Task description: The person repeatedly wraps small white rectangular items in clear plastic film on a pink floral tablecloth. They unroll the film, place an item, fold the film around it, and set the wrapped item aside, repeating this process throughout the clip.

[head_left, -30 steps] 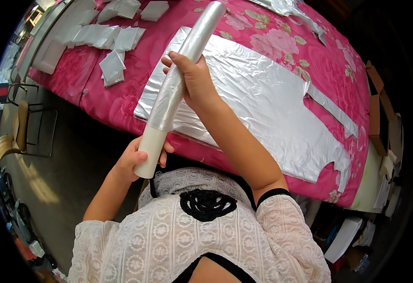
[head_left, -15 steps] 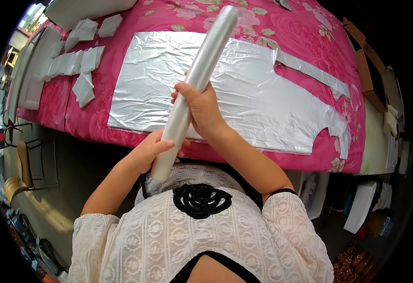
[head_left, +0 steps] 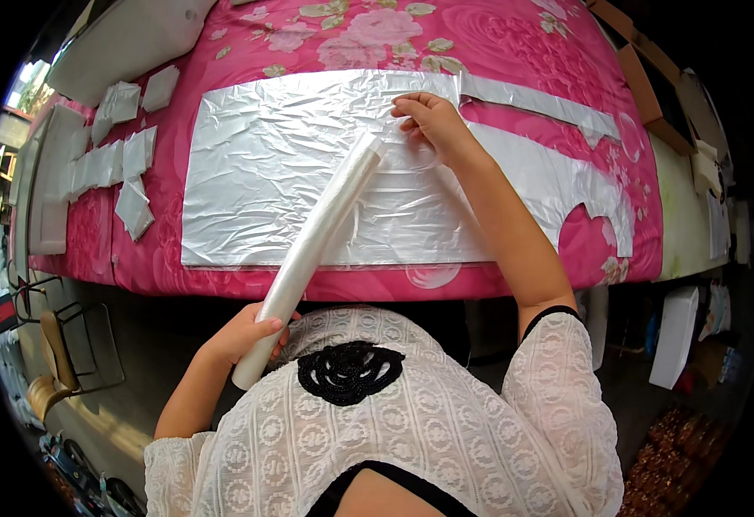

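A long roll of translucent plastic film [head_left: 316,220] slants up and to the right from my waist, its far end above a silvery sheet. My left hand [head_left: 256,334] is closed around the roll near its lower end. Beyond the roll's upper end, my right hand [head_left: 433,125] is raised over the sheet with fingers curled in a loose pinch; whether a thin edge of film is in them I cannot make out. The crinkled silver plastic sheet [head_left: 248,172] lies flat on the table, with cut-outs and a narrow strip at its right side.
A pink floral cloth [head_left: 377,30] covers the table. Several folded white packets [head_left: 136,207] lie at the left beside a white box [head_left: 54,185]. Cardboard boxes [head_left: 652,99] stand along the right edge. A chair [head_left: 58,349] is on the floor at the left.
My right hand has let go of the roll's middle and moved up and right. My left hand has brought the roll down and left, nearer my body. The view has shifted slightly.
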Available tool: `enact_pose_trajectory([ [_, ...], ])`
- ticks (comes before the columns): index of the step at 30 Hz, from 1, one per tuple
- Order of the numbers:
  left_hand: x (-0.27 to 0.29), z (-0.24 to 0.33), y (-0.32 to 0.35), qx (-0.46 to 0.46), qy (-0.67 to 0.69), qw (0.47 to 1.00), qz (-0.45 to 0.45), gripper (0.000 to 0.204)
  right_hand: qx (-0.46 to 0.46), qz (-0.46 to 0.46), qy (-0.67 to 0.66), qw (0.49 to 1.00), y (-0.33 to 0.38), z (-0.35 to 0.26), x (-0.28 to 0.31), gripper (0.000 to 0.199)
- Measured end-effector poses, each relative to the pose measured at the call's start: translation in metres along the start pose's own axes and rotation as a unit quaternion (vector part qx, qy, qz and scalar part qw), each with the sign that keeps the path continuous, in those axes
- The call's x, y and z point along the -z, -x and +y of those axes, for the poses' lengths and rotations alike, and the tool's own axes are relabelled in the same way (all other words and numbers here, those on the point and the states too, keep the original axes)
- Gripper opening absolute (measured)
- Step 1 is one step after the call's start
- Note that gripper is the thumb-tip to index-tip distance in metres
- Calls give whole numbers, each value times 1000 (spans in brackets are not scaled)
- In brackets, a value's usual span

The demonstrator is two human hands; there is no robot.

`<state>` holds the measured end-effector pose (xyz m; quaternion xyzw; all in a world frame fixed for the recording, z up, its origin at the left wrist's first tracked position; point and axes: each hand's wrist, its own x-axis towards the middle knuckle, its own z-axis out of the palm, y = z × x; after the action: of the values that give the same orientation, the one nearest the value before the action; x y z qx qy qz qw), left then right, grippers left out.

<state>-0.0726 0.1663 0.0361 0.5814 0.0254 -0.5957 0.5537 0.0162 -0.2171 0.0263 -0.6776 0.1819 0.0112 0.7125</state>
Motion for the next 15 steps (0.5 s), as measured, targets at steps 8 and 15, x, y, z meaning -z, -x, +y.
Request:
enact_pose_trajectory([
  [8, 0, -3, -1, -3, 8, 1000, -5, 62, -56, -195, 114, 972, 12, -5, -16, 25],
  [15, 6, -5, 7, 21, 24, 998, -52, 69, 43, 16, 154, 987, -21, -1, 38, 22],
])
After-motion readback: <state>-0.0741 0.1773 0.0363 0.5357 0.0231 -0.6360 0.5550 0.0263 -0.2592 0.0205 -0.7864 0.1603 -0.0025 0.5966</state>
